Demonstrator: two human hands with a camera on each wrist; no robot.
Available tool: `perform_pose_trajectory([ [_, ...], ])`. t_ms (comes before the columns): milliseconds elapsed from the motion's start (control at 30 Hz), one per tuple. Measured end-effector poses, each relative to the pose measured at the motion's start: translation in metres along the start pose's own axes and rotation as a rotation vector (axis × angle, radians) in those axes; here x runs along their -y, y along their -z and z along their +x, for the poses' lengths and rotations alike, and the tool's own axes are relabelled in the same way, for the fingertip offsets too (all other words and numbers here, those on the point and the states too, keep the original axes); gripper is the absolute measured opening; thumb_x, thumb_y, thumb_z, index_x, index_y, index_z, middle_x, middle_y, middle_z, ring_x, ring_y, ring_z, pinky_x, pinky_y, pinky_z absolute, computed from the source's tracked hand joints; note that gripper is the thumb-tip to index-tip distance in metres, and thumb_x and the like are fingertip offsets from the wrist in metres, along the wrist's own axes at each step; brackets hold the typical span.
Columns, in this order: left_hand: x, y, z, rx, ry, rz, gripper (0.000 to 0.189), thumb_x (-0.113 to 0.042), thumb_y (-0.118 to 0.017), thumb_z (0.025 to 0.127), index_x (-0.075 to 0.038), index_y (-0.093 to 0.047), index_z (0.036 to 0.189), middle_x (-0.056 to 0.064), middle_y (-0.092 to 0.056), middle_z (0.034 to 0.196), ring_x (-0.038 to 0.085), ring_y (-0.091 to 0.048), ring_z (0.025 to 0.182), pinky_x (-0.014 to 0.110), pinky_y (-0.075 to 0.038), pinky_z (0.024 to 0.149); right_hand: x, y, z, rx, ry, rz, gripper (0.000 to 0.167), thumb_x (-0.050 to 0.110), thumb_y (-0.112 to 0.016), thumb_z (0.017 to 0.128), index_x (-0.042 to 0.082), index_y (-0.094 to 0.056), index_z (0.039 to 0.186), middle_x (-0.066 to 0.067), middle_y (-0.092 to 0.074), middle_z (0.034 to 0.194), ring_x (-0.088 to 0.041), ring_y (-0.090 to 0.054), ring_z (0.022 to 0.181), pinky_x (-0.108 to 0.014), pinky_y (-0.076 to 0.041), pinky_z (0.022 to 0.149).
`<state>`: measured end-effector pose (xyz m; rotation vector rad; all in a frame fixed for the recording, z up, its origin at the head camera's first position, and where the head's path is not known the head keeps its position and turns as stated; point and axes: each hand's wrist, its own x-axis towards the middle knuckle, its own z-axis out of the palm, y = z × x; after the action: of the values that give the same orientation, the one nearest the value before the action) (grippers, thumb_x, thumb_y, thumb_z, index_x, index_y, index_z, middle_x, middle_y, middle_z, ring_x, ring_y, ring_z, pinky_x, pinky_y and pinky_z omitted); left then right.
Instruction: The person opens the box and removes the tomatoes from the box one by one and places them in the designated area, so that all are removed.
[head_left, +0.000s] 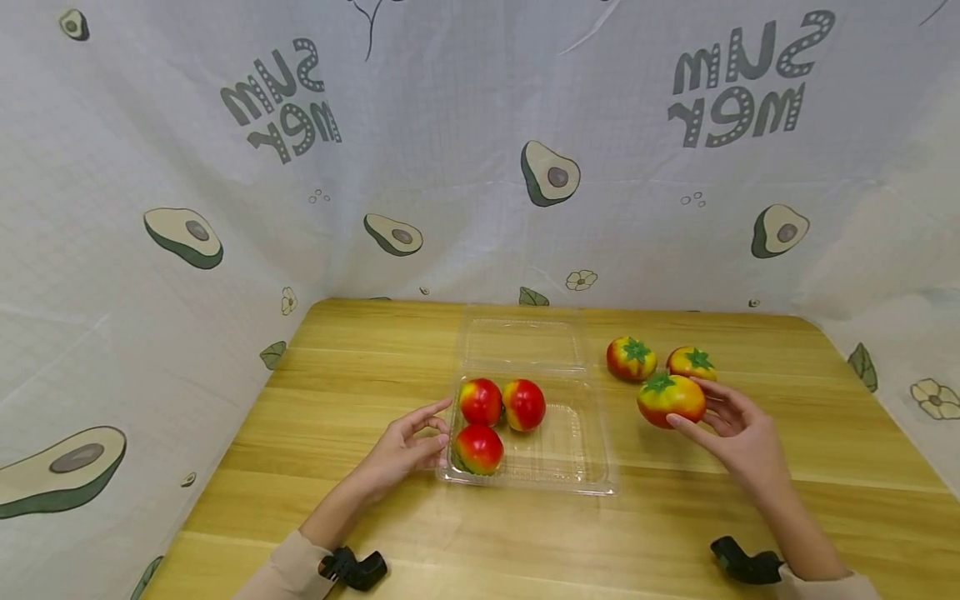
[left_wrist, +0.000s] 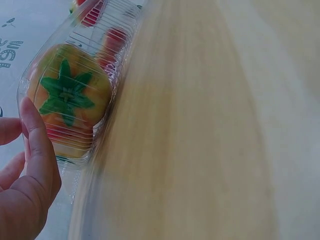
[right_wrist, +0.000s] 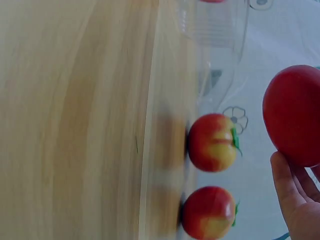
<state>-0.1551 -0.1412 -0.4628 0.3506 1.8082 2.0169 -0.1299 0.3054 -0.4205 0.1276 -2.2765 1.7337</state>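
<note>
A clear plastic container (head_left: 558, 442) lies on the table with its lid (head_left: 525, 343) folded open to the back. Three red-yellow tomatoes sit in its left half: one tomato (head_left: 480, 402) behind, another (head_left: 524, 405) beside it, and a third (head_left: 478, 450) in front. My left hand (head_left: 408, 446) pinches the container's left rim between thumb and finger, close by the green-topped tomato (left_wrist: 67, 95) behind the wall. Right of the container, my right hand (head_left: 738, 429) holds a tomato (head_left: 670, 402) between thumb and fingers, green top upward. In the right wrist view this held tomato (right_wrist: 295, 115) appears raised.
Two more tomatoes rest at the back right of the wooden table (head_left: 360, 367): one (head_left: 631, 358) near the lid, the other (head_left: 692, 363) partly behind the held one. A printed cloth (head_left: 465, 167) hangs along the back and sides. Black wrist straps (head_left: 352, 569) show on both forearms.
</note>
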Motion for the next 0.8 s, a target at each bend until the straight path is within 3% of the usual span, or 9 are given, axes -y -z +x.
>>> perform_pose_trajectory([
  [433,0.001,0.001,0.001,0.004,0.003,-0.001,0.059,-0.004,-0.06,0.1,-0.009,-0.037,0.154,0.009,-0.051,0.112,0.013,-0.059,0.076,0.03,-0.06,0.078,-0.009,0.026,0.006,-0.046,-0.062,0.147,0.05,-0.012,-0.073,0.084,0.016,-0.063,0.123,0.014,-0.062,0.116,0.005,-0.062,0.1,-0.009,-0.052,0.078],
  [800,0.001,0.001,0.001,0.002,0.003,-0.007,0.059,-0.004,-0.06,0.1,-0.008,-0.037,0.154,0.009,-0.051,0.111,0.013,-0.059,0.076,0.03,-0.06,0.077,-0.013,0.039,0.007,-0.077,-0.1,0.097,0.048,-0.009,-0.073,0.085,0.023,-0.062,0.119,0.019,-0.057,0.115,0.008,-0.059,0.099,-0.006,-0.05,0.077],
])
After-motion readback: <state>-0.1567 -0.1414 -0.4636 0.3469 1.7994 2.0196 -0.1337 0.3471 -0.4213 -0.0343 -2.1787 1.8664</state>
